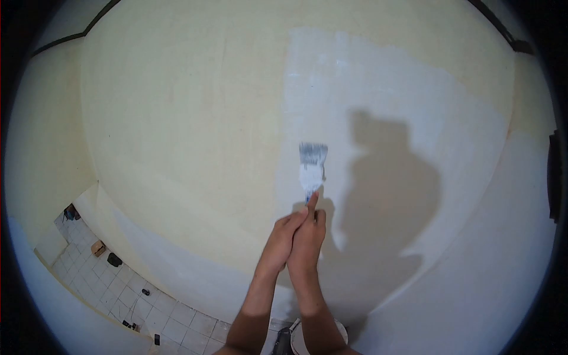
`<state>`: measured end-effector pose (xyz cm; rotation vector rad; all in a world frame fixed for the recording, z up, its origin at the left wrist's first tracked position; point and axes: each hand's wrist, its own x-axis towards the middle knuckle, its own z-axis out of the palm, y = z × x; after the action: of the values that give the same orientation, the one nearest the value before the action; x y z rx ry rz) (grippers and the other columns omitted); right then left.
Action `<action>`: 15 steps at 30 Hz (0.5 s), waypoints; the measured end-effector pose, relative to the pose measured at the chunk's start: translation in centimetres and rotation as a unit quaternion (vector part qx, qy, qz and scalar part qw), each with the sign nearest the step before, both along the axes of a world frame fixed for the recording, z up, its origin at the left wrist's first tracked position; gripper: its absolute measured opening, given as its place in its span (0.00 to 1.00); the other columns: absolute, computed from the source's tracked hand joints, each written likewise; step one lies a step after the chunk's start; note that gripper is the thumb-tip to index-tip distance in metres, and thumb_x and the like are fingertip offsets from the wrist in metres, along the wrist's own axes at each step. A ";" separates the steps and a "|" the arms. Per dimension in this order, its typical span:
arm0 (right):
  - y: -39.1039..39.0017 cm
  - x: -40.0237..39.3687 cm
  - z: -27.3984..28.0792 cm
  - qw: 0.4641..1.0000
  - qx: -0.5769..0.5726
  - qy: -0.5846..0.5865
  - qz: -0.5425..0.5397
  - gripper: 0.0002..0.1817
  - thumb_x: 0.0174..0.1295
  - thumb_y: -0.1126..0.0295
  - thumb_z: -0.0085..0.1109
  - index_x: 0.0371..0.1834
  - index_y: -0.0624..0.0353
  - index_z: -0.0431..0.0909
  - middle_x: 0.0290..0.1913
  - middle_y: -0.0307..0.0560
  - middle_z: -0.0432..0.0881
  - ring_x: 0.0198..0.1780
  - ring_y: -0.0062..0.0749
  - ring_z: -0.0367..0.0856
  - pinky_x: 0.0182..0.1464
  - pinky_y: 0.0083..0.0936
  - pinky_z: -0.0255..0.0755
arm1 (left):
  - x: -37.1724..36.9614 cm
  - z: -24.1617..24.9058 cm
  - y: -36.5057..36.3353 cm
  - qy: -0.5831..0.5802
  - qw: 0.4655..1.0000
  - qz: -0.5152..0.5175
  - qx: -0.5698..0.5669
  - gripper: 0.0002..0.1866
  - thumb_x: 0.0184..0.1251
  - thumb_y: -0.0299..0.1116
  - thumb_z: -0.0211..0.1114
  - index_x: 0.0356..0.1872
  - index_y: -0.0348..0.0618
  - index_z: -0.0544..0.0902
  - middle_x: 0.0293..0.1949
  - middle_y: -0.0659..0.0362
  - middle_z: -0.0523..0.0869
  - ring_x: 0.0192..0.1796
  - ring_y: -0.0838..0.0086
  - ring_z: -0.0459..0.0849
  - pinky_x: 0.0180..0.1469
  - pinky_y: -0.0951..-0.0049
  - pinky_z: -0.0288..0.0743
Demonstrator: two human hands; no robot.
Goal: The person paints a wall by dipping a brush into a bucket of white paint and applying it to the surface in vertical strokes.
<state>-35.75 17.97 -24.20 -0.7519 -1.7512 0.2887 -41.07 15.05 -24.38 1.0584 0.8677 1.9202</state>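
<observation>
A flat paintbrush (pixel 312 171) stands bristles up against the wall (pixel 195 118), its metal band and neck coated in white paint. My right hand (pixel 308 239) is closed round its handle, with the index finger stretched along it. Pressed against the right hand, my left hand (pixel 280 239) is closed at the lower handle too; its grip is partly hidden. Pale white paint (pixel 331 77) covers the wall around and above the brush, while the surface to the left is cream yellow.
Below my forearms is a round white bucket (pixel 345 332), partly covered by my right arm. White floor tiles (pixel 171 331) lie at lower left, with a brown box (pixel 98 248) and several small dark objects. My shadow (pixel 390 189) falls on the wall to the right.
</observation>
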 end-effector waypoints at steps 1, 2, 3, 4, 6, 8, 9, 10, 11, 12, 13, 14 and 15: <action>-0.6 0.1 -0.9 1.000 -0.026 -0.017 -0.007 0.34 0.67 0.79 0.51 0.78 0.66 0.55 0.44 0.59 0.71 0.42 0.48 0.79 0.42 0.40 0.75 | 0.2 -1.0 -0.4 -0.016 1.000 -0.003 -0.018 0.24 0.77 0.49 0.57 0.47 0.32 0.82 0.39 0.58 0.84 0.42 0.79 0.80 0.47 0.79 0.74; -1.0 0.4 -1.9 0.998 -0.054 -0.035 -0.015 0.34 0.67 0.78 0.51 0.78 0.66 0.54 0.44 0.60 0.71 0.42 0.50 0.79 0.41 0.41 0.75 | 0.5 -2.2 -0.7 -0.034 0.999 -0.008 -0.039 0.24 0.76 0.49 0.57 0.47 0.31 0.82 0.40 0.57 0.85 0.43 0.78 0.80 0.48 0.79 0.74; -1.1 0.6 -3.1 0.997 -0.063 -0.044 -0.008 0.34 0.68 0.78 0.51 0.77 0.67 0.55 0.44 0.60 0.72 0.42 0.49 0.79 0.42 0.40 0.75 | 0.7 -3.2 -1.1 -0.044 0.998 -0.015 -0.050 0.24 0.76 0.49 0.57 0.48 0.31 0.82 0.40 0.57 0.85 0.44 0.78 0.80 0.48 0.79 0.74; -1.0 0.7 -4.2 0.996 -0.071 -0.052 -0.001 0.33 0.68 0.78 0.50 0.77 0.67 0.56 0.44 0.60 0.72 0.42 0.49 0.79 0.42 0.40 0.75 | 0.8 -4.1 -1.4 -0.055 0.997 -0.021 -0.059 0.24 0.76 0.48 0.58 0.48 0.30 0.82 0.40 0.57 0.85 0.44 0.78 0.80 0.48 0.79 0.75; -1.1 1.0 -6.2 0.997 -0.064 -0.046 0.020 0.32 0.69 0.77 0.50 0.76 0.68 0.57 0.43 0.59 0.72 0.42 0.47 0.78 0.42 0.38 0.76 | 1.0 -5.2 -2.2 -0.054 0.996 -0.012 -0.068 0.24 0.76 0.47 0.59 0.49 0.30 0.82 0.41 0.57 0.85 0.44 0.79 0.80 0.48 0.79 0.74; -1.2 0.0 -7.9 0.998 -0.038 -0.011 0.049 0.30 0.69 0.77 0.49 0.76 0.68 0.59 0.42 0.57 0.73 0.42 0.46 0.78 0.42 0.37 0.76 | 0.5 -5.4 -3.2 -0.027 0.997 0.020 -0.071 0.23 0.76 0.46 0.60 0.50 0.29 0.81 0.40 0.58 0.85 0.44 0.80 0.80 0.48 0.80 0.74; -1.6 0.0 -7.4 0.998 -0.024 0.015 0.059 0.30 0.69 0.77 0.49 0.75 0.68 0.60 0.42 0.56 0.73 0.42 0.45 0.77 0.42 0.36 0.76 | 0.6 -5.1 -3.6 -0.007 0.998 0.040 -0.050 0.23 0.76 0.45 0.60 0.50 0.29 0.81 0.40 0.58 0.84 0.44 0.80 0.79 0.47 0.80 0.74; -2.3 -0.1 -6.5 0.997 -0.012 0.040 0.070 0.29 0.69 0.77 0.49 0.75 0.68 0.61 0.42 0.55 0.72 0.42 0.44 0.77 0.41 0.35 0.75 | 0.6 -4.5 -3.9 0.013 0.998 0.059 -0.031 0.22 0.76 0.45 0.60 0.50 0.29 0.81 0.39 0.59 0.84 0.43 0.81 0.79 0.47 0.80 0.73; -2.8 -0.4 -5.5 0.995 0.000 0.065 0.079 0.29 0.70 0.78 0.49 0.75 0.68 0.62 0.41 0.54 0.72 0.42 0.43 0.77 0.41 0.34 0.75 | 0.4 -3.8 -4.1 0.032 0.996 0.078 -0.012 0.22 0.76 0.44 0.60 0.49 0.29 0.81 0.39 0.59 0.84 0.43 0.82 0.78 0.46 0.81 0.73; -3.1 -0.6 -3.8 0.994 0.001 0.070 0.081 0.29 0.70 0.78 0.48 0.75 0.68 0.60 0.41 0.52 0.71 0.42 0.42 0.76 0.41 0.33 0.75 | 0.3 -2.3 -4.5 0.064 0.993 0.102 -0.010 0.22 0.77 0.44 0.59 0.47 0.29 0.81 0.37 0.60 0.83 0.42 0.83 0.76 0.44 0.81 0.72; -2.6 -1.4 -2.5 0.995 0.013 0.062 0.078 0.30 0.70 0.78 0.49 0.76 0.68 0.60 0.41 0.53 0.71 0.42 0.42 0.76 0.42 0.34 0.75 | -0.4 -1.0 -4.2 0.057 0.994 0.092 0.005 0.22 0.77 0.45 0.59 0.47 0.29 0.81 0.37 0.60 0.83 0.42 0.83 0.76 0.44 0.81 0.72; -2.0 -2.4 -1.2 0.995 0.028 0.056 0.075 0.30 0.70 0.78 0.49 0.76 0.68 0.59 0.42 0.53 0.72 0.42 0.43 0.77 0.42 0.34 0.75 | -1.3 0.4 -3.7 0.052 0.995 0.082 0.022 0.21 0.77 0.45 0.58 0.46 0.30 0.82 0.37 0.60 0.83 0.41 0.83 0.76 0.43 0.80 0.73; -1.6 -3.2 -0.8 0.995 0.042 0.049 0.072 0.30 0.69 0.78 0.49 0.76 0.67 0.59 0.42 0.54 0.72 0.42 0.43 0.77 0.42 0.34 0.75 | -2.1 0.8 -3.3 0.045 0.996 0.071 0.038 0.21 0.78 0.45 0.58 0.45 0.30 0.82 0.37 0.60 0.83 0.41 0.82 0.76 0.43 0.80 0.73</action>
<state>-38.96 16.40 -25.02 -0.5436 -1.7152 0.3413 -43.21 11.76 -23.62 1.1632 0.9489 2.0510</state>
